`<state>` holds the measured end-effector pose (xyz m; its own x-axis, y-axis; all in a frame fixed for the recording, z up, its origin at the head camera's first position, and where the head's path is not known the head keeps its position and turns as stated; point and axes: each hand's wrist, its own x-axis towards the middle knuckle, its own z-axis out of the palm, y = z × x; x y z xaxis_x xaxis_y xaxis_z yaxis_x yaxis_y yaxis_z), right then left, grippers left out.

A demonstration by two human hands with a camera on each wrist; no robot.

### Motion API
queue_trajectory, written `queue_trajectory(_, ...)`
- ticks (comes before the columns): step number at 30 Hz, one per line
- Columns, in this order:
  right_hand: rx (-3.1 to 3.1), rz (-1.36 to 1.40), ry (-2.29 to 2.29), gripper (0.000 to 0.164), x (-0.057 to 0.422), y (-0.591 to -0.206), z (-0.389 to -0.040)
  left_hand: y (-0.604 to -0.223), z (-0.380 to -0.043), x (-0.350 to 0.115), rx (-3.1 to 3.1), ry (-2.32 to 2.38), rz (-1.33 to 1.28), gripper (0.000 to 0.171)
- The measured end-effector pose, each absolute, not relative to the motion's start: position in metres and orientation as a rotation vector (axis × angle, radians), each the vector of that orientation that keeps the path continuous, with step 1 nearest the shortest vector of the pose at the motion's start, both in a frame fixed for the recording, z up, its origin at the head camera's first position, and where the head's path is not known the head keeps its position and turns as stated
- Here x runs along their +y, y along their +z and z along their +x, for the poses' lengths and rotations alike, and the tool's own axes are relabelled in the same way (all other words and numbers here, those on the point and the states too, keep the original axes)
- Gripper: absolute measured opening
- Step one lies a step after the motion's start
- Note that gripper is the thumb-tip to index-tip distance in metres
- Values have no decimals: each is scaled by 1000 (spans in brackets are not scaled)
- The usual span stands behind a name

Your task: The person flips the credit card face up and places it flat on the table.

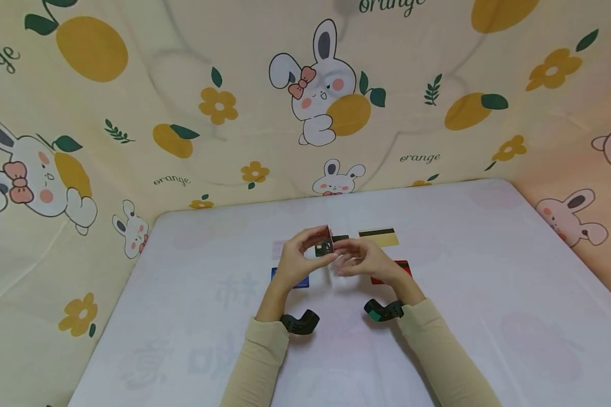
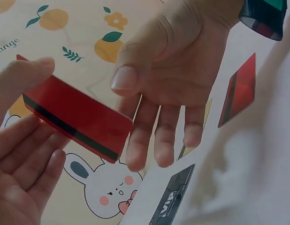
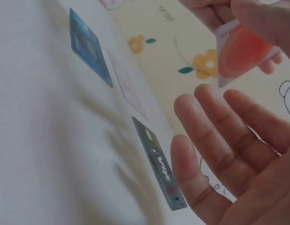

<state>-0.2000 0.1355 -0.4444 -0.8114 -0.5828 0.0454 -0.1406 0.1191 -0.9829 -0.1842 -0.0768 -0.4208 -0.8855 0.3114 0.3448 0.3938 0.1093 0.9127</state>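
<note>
A red card (image 2: 77, 115) with a black stripe is held up on edge above the table. My left hand (image 1: 296, 257) pinches it at one end between thumb and fingers. Its other face, pale with a red-orange round pattern, shows in the right wrist view. My right hand (image 1: 369, 260) is beside the card's free end, fingers extended and slightly bent, gripping nothing; whether a fingertip touches the card I cannot tell. Beyond the hands lies a black VIP card (image 3: 156, 164), partly hidden in the head view.
Several other cards lie flat on the white table (image 1: 183, 316): a blue card (image 3: 88, 49), a pale pink card (image 3: 126, 86), a gold card (image 1: 382, 238) and another red card (image 2: 239, 91). A patterned cloth (image 1: 265, 34) hangs behind the table.
</note>
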Motion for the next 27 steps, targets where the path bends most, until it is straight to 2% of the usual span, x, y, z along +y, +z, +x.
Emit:
queue_trajectory(13,2083,-694,-1711,61,127,-447,-198,-422,-185,-75,-2288,-1961,-730,55)
queue_trajectory(27,2132,-688,-1725,56,126,-449,-198,-421,-186,-76,-2292,-1934,-774,60)
